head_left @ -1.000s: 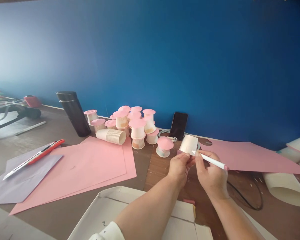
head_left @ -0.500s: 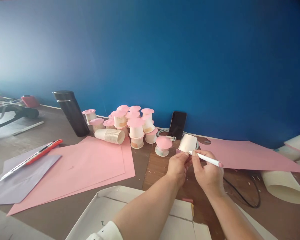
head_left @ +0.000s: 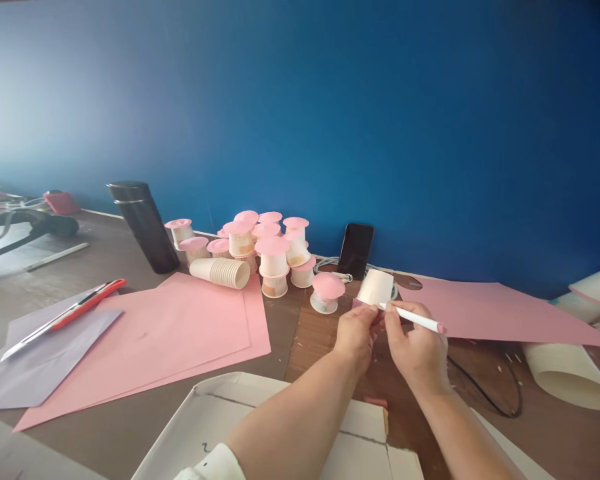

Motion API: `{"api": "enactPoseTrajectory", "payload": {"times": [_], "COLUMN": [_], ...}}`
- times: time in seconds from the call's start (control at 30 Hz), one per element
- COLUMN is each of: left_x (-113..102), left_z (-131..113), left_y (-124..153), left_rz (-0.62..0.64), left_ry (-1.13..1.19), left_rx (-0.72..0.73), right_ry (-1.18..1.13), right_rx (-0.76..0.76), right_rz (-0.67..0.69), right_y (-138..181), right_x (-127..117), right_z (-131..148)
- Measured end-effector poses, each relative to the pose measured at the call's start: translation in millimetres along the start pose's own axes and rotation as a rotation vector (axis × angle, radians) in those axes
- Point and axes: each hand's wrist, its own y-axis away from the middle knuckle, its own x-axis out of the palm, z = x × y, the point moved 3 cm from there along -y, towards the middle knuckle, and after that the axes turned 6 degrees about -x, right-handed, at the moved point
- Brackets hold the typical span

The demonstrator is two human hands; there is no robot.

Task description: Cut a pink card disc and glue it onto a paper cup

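Observation:
A white paper cup is bottom up just beyond my fingers, tilted slightly. My left hand is closed at its lower edge, where a small bit of purplish paper shows; the fingertips are partly hidden. In my right hand is a slim white marker pen with a pink end, its tip against the cup's lower edge. Left of the cup stands a short paper cup with a pink paper disc on top. Several more cups with pink discs are grouped and stacked farther left.
Nested paper cups lie on pink sheets. A utility knife rests at left, near a black flask. A phone leans on the blue wall. Pink paper lies right; white cardboard is in front.
Almost nothing differs. Both hands, the cup and the marker pen keep nearly the same positions, with only a very slight shift of the view.

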Motion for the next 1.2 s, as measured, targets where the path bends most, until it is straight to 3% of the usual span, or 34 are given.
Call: {"api": "enactPoseTrajectory", "payload": {"times": [0.4,0.63,1.2], "left_x": [-1.2,-0.6,5.3], "left_z": [1.8,-0.7,-2.9], "left_y": [-1.9,-0.3,5.0], "left_rz": [-0.021,-0.096,-0.064], "left_ry": [0.005,0.110,0.085], "left_rx": [-0.021,-0.082,-0.094], "right_ry": [0.002,-0.024,-0.021], "right_rx": [0.030,-0.001,-0.032], "right_rz": [0.034,-0.032,0.026], "right_y": [0.3,-1.9,3.7], "right_x": [0.1,-7.7,-6.3], "right_z": [-0.4,-1.2,-0.7]}}
